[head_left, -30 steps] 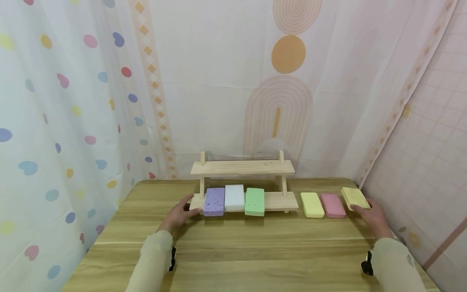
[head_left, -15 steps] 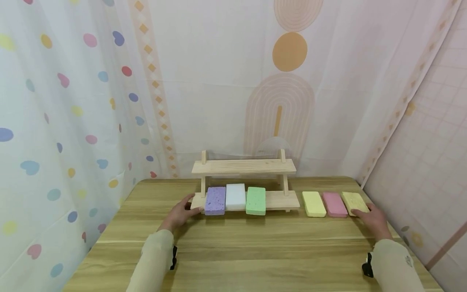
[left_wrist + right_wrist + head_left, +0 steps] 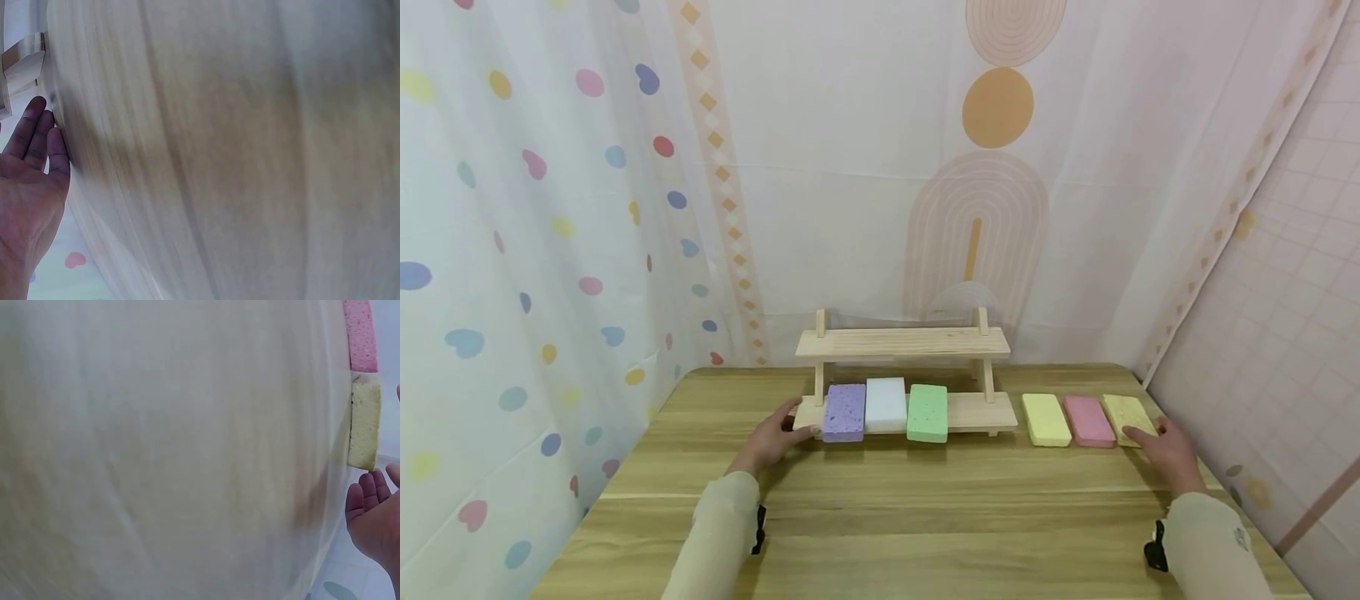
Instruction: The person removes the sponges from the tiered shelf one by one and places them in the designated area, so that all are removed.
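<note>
A two-tier wooden display shelf stands on the table. A purple sponge, a white sponge and a green sponge lean on its lower tier. My left hand holds the left end of that tier with thumb and forefinger; its other fingers extend below the board. At the far right, a pale yellow sponge lies flat. My right hand is at its right end, the thumb over its front part. In the right wrist view the thumb stands apart from the sponge, fingers relaxed beside it.
A pink sponge and a lighter yellow sponge lie right of the shelf, left of the pale yellow one. The wood-grain table reaches patterned curtains behind and at both sides.
One second ago my right hand held the pale yellow sponge tilted; it now lies flat beside the pink one. My left hand has stayed at the shelf's end.
</note>
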`<state>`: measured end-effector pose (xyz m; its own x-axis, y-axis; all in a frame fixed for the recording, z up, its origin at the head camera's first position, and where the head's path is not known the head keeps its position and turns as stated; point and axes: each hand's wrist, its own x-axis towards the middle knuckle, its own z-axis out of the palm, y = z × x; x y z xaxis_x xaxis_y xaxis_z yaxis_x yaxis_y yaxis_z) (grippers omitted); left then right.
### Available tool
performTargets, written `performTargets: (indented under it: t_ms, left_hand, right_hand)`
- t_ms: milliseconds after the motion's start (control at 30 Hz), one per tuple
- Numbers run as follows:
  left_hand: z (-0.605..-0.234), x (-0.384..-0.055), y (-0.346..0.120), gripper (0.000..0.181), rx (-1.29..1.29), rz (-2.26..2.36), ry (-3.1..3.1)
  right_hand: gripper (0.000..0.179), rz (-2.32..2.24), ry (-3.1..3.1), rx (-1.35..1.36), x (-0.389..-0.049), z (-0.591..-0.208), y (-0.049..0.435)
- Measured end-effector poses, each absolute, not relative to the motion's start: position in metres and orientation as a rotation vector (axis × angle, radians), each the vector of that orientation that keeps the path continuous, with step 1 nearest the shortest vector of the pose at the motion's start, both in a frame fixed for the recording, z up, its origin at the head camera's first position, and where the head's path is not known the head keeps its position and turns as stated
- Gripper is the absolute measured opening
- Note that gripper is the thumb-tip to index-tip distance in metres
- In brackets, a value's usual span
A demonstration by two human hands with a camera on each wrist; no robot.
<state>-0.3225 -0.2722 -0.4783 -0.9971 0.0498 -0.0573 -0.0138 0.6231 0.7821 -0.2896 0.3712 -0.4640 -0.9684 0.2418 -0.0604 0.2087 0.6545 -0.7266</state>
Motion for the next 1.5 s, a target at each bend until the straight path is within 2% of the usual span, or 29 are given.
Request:
performTargets:
  t_ms: [467, 900, 1167, 1500]
  left_hand:
    - [-0.479, -0.323, -0.272, 0.088, 0.024, 1.339, 2.756]
    - [-0.478, -0.323, -0.273, 0.087, 0.035, 1.33, 2.762]
    - [-0.478, -0.322, -0.274, 0.087, 0.038, 1.339, 2.752]
    - [-0.477, -0.323, -0.273, 0.089, 0.042, 1.334, 2.74]
  right_hand:
    - [0.092, 1.298, -2.686, -0.445, -0.292, -0.438, 0.35]
    - [0.075, 1.347, -2.454, -0.408, -0.293, -0.433, 0.295]
    - [0.078, 1.442, -2.414, -0.363, -0.292, -0.429, 0.253]
    - [0.071, 1.5, -2.396, -0.265, -0.293, -0.432, 0.196]
